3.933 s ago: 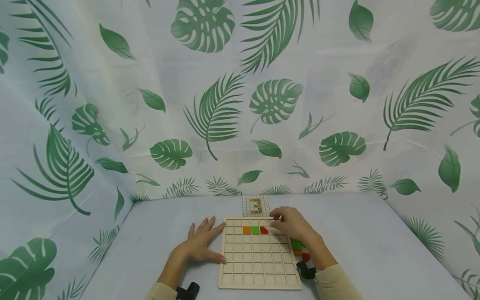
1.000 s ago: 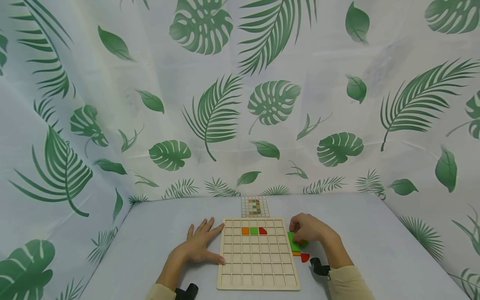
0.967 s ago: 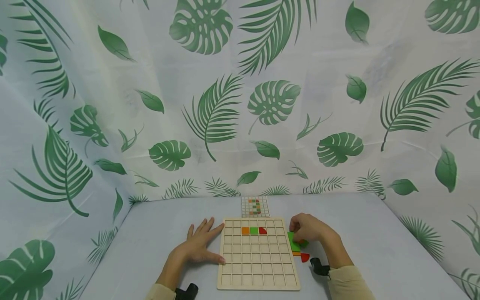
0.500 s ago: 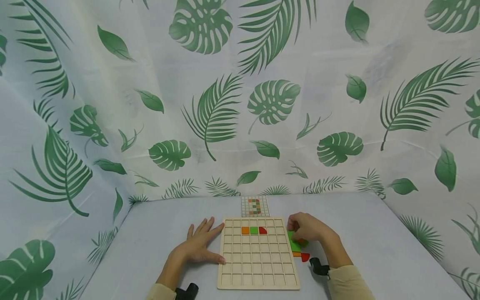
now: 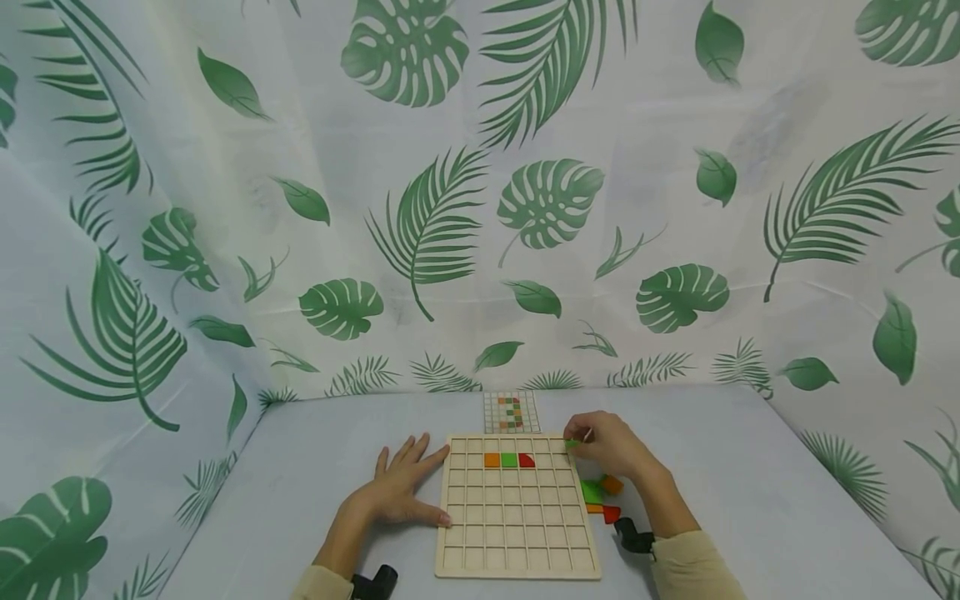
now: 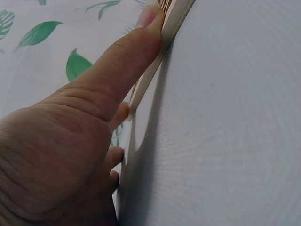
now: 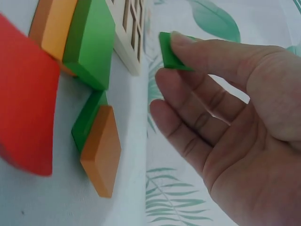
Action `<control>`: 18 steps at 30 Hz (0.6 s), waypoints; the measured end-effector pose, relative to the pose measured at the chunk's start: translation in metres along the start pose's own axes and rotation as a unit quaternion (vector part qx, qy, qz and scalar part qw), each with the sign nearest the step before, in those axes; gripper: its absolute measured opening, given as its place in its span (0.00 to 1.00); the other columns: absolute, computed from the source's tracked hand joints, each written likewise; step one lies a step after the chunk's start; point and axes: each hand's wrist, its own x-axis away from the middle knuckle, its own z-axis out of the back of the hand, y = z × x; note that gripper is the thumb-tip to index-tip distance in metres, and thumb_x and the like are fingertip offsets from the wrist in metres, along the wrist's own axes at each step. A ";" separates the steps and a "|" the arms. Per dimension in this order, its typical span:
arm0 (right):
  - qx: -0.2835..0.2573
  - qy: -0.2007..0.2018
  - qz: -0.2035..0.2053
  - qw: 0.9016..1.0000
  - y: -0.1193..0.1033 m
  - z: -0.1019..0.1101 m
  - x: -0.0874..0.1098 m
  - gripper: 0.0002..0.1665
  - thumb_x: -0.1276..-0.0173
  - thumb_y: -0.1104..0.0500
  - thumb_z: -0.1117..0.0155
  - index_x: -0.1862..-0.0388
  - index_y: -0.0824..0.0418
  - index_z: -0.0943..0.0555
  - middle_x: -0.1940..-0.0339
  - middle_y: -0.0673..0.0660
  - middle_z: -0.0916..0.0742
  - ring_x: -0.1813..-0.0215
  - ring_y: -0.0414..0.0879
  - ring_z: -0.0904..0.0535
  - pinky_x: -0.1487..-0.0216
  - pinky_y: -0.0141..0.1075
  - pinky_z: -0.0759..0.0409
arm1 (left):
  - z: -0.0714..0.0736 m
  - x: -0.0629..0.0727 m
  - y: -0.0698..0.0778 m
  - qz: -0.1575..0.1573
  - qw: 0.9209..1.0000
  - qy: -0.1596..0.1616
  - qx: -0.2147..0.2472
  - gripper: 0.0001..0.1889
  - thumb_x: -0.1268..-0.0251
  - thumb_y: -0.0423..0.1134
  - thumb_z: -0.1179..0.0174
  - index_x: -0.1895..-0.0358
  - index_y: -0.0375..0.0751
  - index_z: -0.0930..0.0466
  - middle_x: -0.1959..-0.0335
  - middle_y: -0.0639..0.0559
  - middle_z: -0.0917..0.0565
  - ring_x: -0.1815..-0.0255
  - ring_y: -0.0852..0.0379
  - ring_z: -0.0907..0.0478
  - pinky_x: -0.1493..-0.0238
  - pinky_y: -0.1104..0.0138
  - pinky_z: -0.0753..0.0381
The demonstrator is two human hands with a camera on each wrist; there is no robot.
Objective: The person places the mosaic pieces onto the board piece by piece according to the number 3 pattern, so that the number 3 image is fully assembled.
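Note:
A pale wooden grid board lies on the table. Set in one of its upper rows are an orange square tile, a green square tile and a red tile with one rounded corner, side by side. My left hand is spread flat beside the board, its thumb and index finger at the left edge. My right hand pinches a green tile between thumb and fingers, raised over the board's upper right corner.
Right of the board lie loose tiles: green ones, an orange one and a red one. Behind the board is a card printed with a coloured grid pattern. A leaf-print cloth hangs behind the table.
My right hand first moved from above the board to the loose tiles, then lifted a green one and carried it up and left to the board's corner. The left hand stays put.

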 end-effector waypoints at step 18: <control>-0.032 0.060 0.056 0.996 -0.020 -0.015 -0.007 0.07 0.32 0.65 0.27 0.56 0.60 0.12 0.62 0.49 0.11 0.64 0.41 0.18 0.60 0.34 0.17 | 0.000 0.000 -0.001 0.002 1.000 -0.005 0.000 0.62 0.59 0.76 0.26 0.17 0.58 0.40 0.13 0.39 0.52 0.13 0.34 0.60 0.22 0.27 0.71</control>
